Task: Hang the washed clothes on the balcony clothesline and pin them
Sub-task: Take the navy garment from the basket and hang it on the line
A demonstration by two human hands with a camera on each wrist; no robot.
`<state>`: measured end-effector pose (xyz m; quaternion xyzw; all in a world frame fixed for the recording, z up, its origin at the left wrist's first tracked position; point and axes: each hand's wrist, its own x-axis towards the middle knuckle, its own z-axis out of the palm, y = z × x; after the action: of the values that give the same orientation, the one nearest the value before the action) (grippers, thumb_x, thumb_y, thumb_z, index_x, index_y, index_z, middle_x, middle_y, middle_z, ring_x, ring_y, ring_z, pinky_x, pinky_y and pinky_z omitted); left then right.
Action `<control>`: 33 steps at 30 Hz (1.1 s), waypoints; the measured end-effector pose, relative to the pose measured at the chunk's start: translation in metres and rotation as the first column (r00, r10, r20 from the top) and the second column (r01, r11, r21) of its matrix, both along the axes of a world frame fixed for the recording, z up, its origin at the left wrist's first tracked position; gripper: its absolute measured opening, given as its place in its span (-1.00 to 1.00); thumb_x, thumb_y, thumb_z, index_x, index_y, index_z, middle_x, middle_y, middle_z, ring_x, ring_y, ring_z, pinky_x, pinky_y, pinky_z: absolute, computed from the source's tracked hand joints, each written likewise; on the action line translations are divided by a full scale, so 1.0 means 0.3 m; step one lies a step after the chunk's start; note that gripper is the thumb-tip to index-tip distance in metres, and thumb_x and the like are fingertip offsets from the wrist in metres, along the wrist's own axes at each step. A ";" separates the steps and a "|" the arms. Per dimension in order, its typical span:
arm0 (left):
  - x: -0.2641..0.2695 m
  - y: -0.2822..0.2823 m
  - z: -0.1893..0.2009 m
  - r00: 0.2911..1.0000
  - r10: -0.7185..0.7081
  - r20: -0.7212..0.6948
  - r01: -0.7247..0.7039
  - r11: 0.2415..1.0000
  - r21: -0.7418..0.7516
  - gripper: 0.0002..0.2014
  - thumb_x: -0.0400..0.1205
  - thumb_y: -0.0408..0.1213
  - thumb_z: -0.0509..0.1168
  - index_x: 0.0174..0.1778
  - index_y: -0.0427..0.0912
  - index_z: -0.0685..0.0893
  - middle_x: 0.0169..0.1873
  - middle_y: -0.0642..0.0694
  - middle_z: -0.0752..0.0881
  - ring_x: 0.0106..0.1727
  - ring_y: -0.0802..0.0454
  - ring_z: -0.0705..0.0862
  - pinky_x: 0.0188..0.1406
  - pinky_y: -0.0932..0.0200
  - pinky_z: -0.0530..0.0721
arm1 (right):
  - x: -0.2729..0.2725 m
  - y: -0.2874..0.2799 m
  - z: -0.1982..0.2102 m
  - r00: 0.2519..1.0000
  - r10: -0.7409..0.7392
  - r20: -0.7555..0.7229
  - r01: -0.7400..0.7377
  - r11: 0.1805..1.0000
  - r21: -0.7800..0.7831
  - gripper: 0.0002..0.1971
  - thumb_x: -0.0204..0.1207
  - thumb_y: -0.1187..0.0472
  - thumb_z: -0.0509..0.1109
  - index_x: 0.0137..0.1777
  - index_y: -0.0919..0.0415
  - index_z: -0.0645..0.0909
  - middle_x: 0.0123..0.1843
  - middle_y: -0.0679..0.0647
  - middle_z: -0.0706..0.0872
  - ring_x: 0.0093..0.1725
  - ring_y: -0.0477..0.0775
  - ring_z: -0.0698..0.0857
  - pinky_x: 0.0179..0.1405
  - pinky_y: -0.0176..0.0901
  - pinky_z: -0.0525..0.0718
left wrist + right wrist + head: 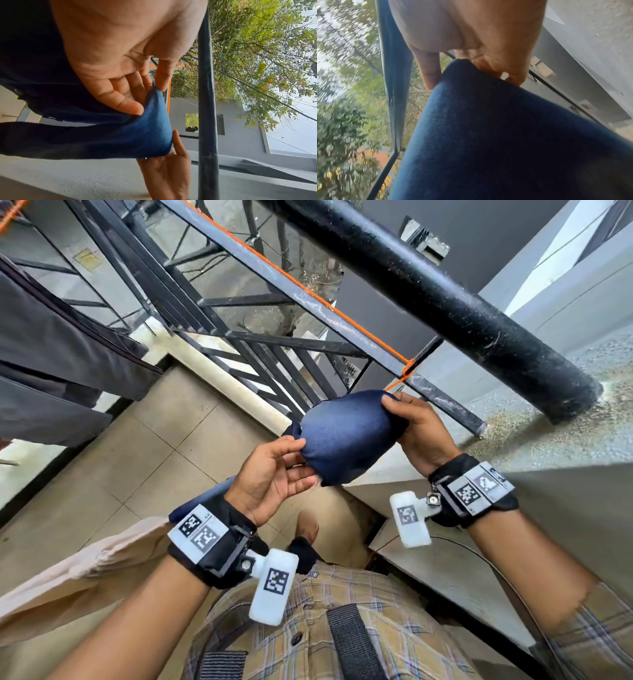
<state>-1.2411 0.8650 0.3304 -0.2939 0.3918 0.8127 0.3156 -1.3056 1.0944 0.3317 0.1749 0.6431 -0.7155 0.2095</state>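
Soft, light navy cloth (346,436) — right hand (423,433) pinches 1 edge, left hand's (274,474) fingers pinch the other.

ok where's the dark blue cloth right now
In the head view the dark blue fabric cloth sits centre frame, stretched between the left hand and right hand, just below the orange clothesline rope on the railing.

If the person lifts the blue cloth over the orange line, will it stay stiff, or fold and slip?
The blue cloth is probably floppy: it sags between the left hand and the right hand. It looks light, since fingertip pinches carry it. Draped over the thin orange line, it may slide, so pins seem wise.
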 end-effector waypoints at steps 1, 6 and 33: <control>-0.003 0.004 0.001 1.000 -0.006 -0.004 0.006 1.000 -0.019 -0.84 0.70 -0.33 0.21 -0.18 -0.03 0.52 -0.27 -0.10 0.73 -0.39 0.05 0.72 -0.39 0.25 0.74 | 0.001 0.006 0.004 0.999 -0.032 0.012 0.033 0.999 -0.031 -0.36 0.10 -0.13 0.66 0.07 0.26 0.61 0.07 0.27 0.54 0.04 0.16 0.52 -0.04 0.03 0.42; -0.005 0.009 -0.001 0.999 -0.044 -0.024 0.043 0.998 -0.048 -0.78 0.71 -0.31 0.19 -0.26 0.01 0.50 -0.24 -0.09 0.69 -0.35 0.04 0.70 -0.30 0.21 0.71 | -0.015 0.032 0.013 0.998 -0.048 0.027 0.048 0.999 0.024 -0.90 0.48 0.10 0.47 -0.09 0.10 0.67 -0.15 0.00 0.67 -0.12 -0.03 0.57 -0.18 -0.13 0.46; -0.034 -0.025 -0.010 0.995 0.022 0.094 -0.008 0.990 -0.144 -0.85 0.70 -0.12 0.30 -0.05 -0.11 0.69 -0.34 -0.03 0.73 -0.37 0.08 0.74 -0.38 0.23 0.77 | 0.020 -0.044 -0.002 0.891 0.123 -0.438 0.293 0.583 0.758 -0.90 0.70 0.07 0.25 -0.05 0.00 0.46 -0.31 -0.12 0.58 -0.21 0.18 0.63 -0.21 0.06 0.53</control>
<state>-1.2512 0.8575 0.3275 -0.3571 0.4315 0.7699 0.3059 -1.2995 1.0813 0.3310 0.1138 0.9170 -0.3734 -0.0817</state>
